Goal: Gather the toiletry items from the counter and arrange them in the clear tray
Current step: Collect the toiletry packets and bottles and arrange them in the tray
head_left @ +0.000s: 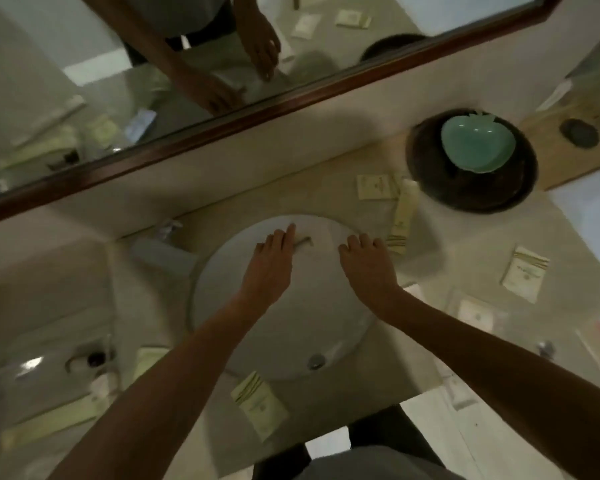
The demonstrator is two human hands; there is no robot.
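Both my hands reach over the round white sink (219, 306). My left hand (274, 261) and my right hand (369, 265) are palm down with fingers apart, and neither holds anything. A small dark object (305, 241), too blurred to name, lies by my left fingertips. Cream toiletry sachets lie scattered on the counter: one (376, 186) behind the sink, one (525, 277) at the right, one (260, 407) at the front edge. A cream tube (404, 211) lies just right of my right hand. A clear tray (454, 299) seems to hold a packet (475, 315) at the right.
A dark round bowl (430, 181) holds a green apple-shaped dish (475, 148) at the back right. A wood-framed mirror (222, 128) runs along the wall. A grey dispenser (161, 252) stands left of the sink. Long cream boxes (49, 422) and blurred items lie at the lower left.
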